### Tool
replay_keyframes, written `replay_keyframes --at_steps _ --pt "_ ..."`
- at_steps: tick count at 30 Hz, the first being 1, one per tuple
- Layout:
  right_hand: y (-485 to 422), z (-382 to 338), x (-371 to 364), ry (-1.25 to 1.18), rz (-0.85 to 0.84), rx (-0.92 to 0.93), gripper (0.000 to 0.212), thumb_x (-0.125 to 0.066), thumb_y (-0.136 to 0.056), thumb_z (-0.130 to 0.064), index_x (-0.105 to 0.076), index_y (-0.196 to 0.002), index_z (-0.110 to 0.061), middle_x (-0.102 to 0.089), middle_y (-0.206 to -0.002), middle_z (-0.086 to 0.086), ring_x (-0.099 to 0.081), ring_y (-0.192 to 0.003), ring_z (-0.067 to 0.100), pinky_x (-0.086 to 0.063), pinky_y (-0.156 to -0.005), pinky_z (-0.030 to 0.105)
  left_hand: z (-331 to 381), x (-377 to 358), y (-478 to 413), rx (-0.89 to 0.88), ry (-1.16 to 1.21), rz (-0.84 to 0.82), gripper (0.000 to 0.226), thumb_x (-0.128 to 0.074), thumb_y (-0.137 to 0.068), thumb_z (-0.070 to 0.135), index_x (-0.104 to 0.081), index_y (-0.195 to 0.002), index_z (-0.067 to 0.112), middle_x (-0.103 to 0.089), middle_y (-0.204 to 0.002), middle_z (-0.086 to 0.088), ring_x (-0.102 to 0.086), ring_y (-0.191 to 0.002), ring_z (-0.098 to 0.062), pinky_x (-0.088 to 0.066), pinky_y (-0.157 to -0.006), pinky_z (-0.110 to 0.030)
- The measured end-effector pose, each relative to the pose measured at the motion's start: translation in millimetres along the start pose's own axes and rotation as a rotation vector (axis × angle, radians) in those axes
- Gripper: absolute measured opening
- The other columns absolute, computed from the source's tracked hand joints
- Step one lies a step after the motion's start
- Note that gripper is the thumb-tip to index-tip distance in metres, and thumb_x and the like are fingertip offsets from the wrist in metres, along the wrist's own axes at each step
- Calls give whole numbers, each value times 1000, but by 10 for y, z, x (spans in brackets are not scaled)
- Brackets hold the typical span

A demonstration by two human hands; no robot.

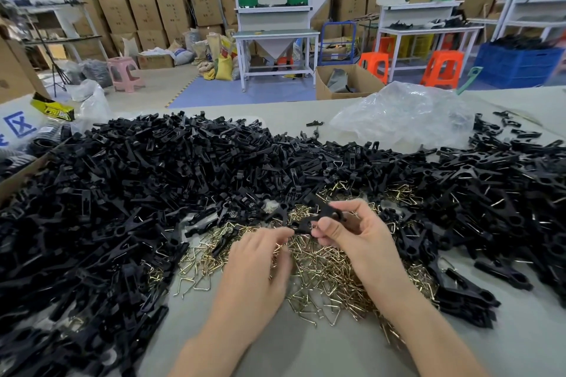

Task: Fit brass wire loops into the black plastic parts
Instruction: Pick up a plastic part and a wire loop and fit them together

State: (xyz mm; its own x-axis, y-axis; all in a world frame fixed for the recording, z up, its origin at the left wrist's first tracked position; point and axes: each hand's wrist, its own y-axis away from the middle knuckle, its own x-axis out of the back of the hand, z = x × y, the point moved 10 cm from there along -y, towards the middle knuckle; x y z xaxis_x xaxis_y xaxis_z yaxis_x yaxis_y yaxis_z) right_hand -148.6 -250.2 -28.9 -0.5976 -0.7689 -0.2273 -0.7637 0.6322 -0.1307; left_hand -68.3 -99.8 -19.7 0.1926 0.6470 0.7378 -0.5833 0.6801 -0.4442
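A deep heap of black plastic parts point(107, 193) covers the left side of the surface point(275, 346), up to the pile of brass wire loops point(321, 272) in the middle. Over that pile the left grip point(260, 257) pinches one end of a single black part point(321, 214). The right grip point(352, 232) clasps its other end with thumb and curled fingers, and a crumpled clear bag point(404, 113) lies farther right.
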Motion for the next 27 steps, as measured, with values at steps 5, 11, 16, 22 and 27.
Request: replay_keyframes --at_steps 5,11,16,22,27 --pt "-10 -39 97 -89 79 16 41 -76 -74 -18 -62 -111 -8 -75 -95 16 -76 -86 24 -59 -74 23 -78 -248 -1 -27 -245 -176 40 -41 -99 53 -61 -127 34 -52 -121 14 -47 -114 -10 -36 -99 -29" --pt "-1 -21 81 -73 71 6 40 -76 -75 -19 -63 -111 -9 -74 -98 18 -76 -85 22 -59 -74 23 -89 -142 -40 -14 -54 -99 8 -52 -98 42 -57 -100 36 -51 -100 27 -46 -100 0 -42 -91 -27" --pt "0 -4 67 -63 63 1 41 -77 -75 -21 -62 -112 -10 -75 -95 15 -76 -86 23 -58 -73 22 -133 -2 -20 50 91 6 10 -50 -101 38 -59 -102 40 -62 -91 30 -56 -92 6 -45 -84 -29" --pt "8 -21 55 -34 53 10 41 -78 -74 -24 -63 -110 -12 -75 -95 12 -76 -87 23 -59 -73 22 -219 153 -35 136 228 121 32 -44 -92 51 -69 -107 37 -60 -106 24 -57 -108 -2 -45 -91 -20" --pt "15 -32 35 38 34 21 41 -79 -75 -28 -63 -110 -15 -76 -94 8 -75 -87 23 -59 -76 24 -337 172 -15 275 491 185 13 -62 -96 31 -72 -98 39 -68 -83 23 -60 -76 4 -42 -69 -8"
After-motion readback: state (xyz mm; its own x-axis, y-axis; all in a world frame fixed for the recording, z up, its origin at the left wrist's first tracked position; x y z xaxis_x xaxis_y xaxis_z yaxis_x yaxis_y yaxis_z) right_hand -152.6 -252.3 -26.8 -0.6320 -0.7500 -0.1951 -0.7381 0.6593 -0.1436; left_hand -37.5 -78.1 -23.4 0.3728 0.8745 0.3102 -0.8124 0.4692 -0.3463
